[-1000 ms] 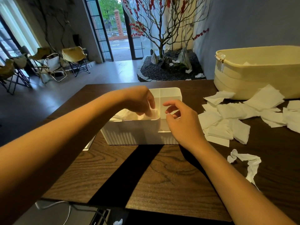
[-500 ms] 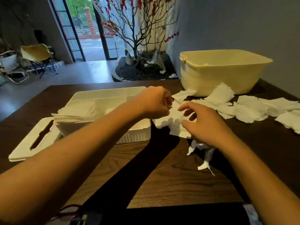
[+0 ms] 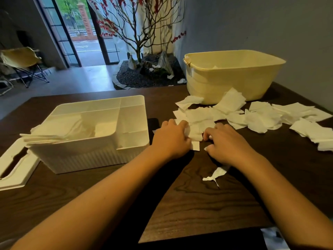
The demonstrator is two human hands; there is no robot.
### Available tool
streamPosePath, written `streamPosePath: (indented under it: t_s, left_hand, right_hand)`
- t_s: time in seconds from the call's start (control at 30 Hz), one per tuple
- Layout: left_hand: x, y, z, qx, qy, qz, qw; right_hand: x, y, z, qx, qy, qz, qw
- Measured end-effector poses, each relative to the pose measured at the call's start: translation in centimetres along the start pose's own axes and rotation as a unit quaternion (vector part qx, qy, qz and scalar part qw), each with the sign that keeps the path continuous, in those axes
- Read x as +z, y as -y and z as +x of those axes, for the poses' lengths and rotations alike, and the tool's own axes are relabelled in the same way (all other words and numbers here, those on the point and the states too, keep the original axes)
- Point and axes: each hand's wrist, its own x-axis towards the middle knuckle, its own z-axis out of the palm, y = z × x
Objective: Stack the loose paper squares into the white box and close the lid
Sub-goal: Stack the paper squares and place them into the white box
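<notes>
The white box (image 3: pixel 100 156) stands open on the dark wooden table, left of centre, with paper squares stacked in its left part and overhanging its left rim. Its slotted lid (image 3: pixel 14 170) lies flat on the table at the box's left. Loose white paper squares (image 3: pixel 261 120) are strewn to the right of the box. My left hand (image 3: pixel 171 139) and my right hand (image 3: pixel 227 143) are side by side at the near edge of that pile, fingers curled onto the same few paper squares (image 3: pixel 196 132) between them.
A large cream tub (image 3: pixel 234 82) stands behind the scattered paper at the back right. A twisted scrap of paper (image 3: pixel 216 175) lies on the table under my right wrist. Beyond the table's far edge are an indoor tree bed and folding chairs.
Both hands have left the box and moved right to the near edge of the loose paper pile. The view has swung right, so the box and lid now sit at the left.
</notes>
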Motion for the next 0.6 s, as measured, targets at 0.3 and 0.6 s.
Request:
streamPosePath:
  t_s: [0.3,0.6]
  left_hand:
    - [1.8,0.9,0.1,0.007,-0.106,-0.149,0.983]
    - [2.5,1.3,-0.9,0.045,-0.174,-0.289,0.940]
  right_hand:
    - [-1.4,-0.3,4.1,-0.036,-0.030,0.061,0.997]
    - [0.4,-0.7,4.6,-0.084,-0.179,0.285,0.938]
